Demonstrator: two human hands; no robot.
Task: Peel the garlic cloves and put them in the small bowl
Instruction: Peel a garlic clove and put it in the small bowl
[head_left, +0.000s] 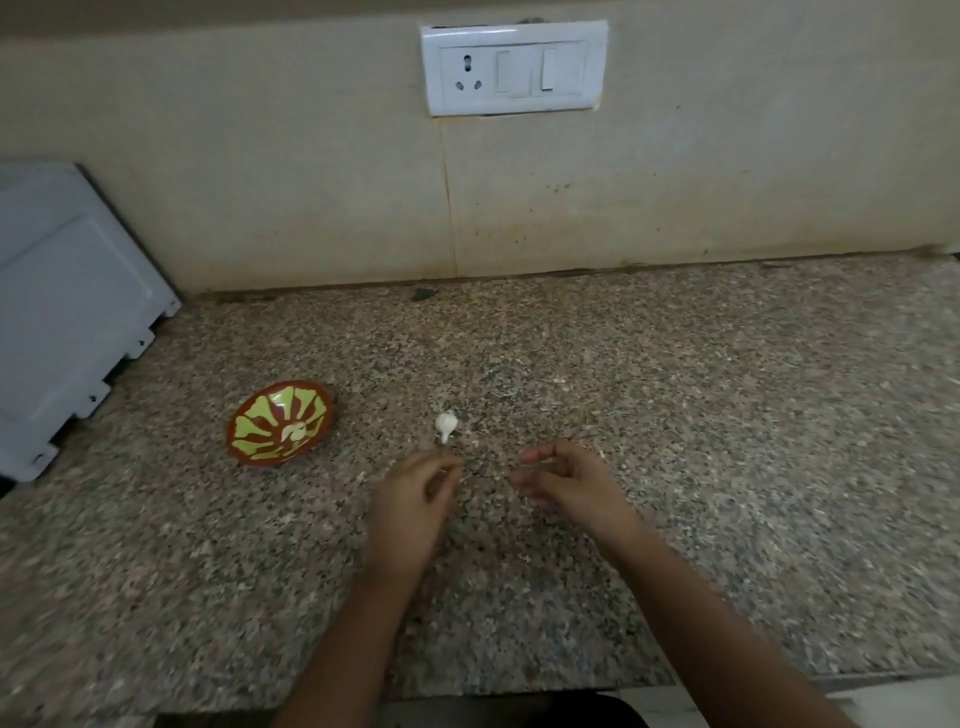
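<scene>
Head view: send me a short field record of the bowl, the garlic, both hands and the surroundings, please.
bowl: small bowl, red and green, on the counter, left of both hands
in bowl: one white piece, looks like a clove
garlic: garlic piece lying on the counter just beyond the left hand, untouched
left hand: fingers curled toward the thumb; cannot tell whether it holds anything
right hand: fingers loosely curled, nothing seen in it
surroundings: socket panel on the wall; white appliance at far left

A small bowl (280, 423) is sitting left of centre on the tabletop (675, 415), a garlic clove (445, 423) lying to its right.
</scene>
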